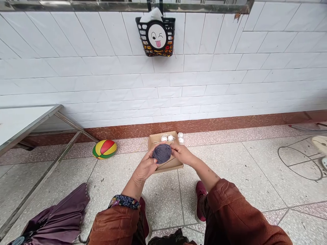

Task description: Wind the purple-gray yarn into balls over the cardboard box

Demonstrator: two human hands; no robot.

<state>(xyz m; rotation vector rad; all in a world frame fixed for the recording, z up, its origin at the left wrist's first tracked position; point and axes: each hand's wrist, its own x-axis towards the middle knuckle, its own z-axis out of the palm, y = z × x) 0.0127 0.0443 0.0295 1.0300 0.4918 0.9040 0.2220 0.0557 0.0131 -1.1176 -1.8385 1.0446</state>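
A dark grey-purple ball of yarn [161,153] is held in front of me, above a shallow cardboard box [176,165] on the floor. My left hand [146,165] cups the ball from the left, with its thumb on the near edge. At the ball's right side, the fingers of my right hand [182,153] are closed together against the yarn; the fingertips are partly hidden. Inside the box lie small white balls of yarn [167,137] with loose strands. Two more white balls [181,137] rest on the floor just right of the box.
A red, yellow and green ball [104,149] sits left of the box, near a metal-framed table [30,124]. A purple umbrella [58,217] lies at lower left. On the tiled wall hangs a black basket [156,37]. A wire frame [298,163] is at right.
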